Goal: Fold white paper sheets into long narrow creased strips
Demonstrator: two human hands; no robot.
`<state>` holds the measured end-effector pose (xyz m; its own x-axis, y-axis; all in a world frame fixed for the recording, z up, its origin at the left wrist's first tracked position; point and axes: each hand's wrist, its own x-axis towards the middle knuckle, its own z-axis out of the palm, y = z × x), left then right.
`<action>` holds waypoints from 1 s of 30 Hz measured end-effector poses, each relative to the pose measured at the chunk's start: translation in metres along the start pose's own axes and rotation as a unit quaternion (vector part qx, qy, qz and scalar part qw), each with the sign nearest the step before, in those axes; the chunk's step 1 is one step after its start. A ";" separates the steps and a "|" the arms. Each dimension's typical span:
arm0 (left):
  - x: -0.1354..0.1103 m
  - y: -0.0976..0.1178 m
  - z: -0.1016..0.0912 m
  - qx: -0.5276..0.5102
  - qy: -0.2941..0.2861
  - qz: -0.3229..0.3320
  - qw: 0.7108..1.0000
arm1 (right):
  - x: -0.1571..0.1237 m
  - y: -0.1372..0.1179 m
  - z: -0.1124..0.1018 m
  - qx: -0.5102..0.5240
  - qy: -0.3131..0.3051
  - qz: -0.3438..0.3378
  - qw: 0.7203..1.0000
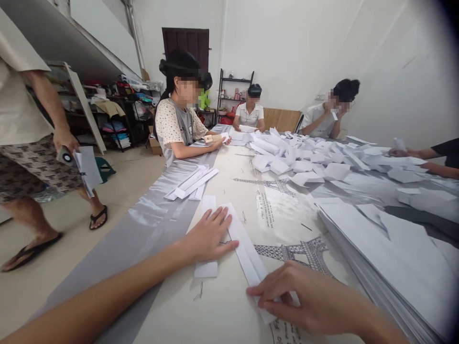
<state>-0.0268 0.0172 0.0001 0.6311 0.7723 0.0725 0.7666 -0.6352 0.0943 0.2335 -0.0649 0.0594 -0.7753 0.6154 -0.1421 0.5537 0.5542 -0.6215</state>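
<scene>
My left hand (210, 236) lies flat with fingers spread, pressing on a white paper strip (207, 210) and touching the long folded strip (245, 246) beside it. Near the table's front, my right hand (304, 298) has its fingers pressed together on the near end of that long folded strip, pinching it against the table. The strip runs diagonally away from me between both hands. Under them lies a tablecloth (272, 215) printed with towers.
A thick stack of white sheets (387, 258) sits at my right. A heap of folded papers (322, 162) covers the far table. Folded strips (193, 184) lie near a seated person (179, 119). Other people sit farther round; someone stands at left holding papers (88, 167).
</scene>
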 end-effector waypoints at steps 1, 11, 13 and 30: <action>0.000 0.000 0.000 -0.002 0.003 -0.001 1.000 | -0.001 0.001 -0.001 0.003 0.001 0.004 1.000; -0.001 -0.003 0.003 0.002 0.018 0.003 1.000 | 0.018 0.007 0.016 -0.052 0.099 0.069 0.991; 0.000 -0.004 0.004 -0.002 0.022 0.006 1.000 | 0.018 0.005 0.015 -0.054 0.095 0.065 0.992; -0.001 -0.001 0.001 -0.007 0.037 0.008 0.999 | 0.027 0.007 0.028 -0.148 0.130 0.054 0.979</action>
<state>-0.0279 0.0168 -0.0010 0.6323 0.7604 0.1480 0.7544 -0.6478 0.1055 0.2078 -0.0603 0.0292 -0.6250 0.7800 0.0305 0.7220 0.5925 -0.3573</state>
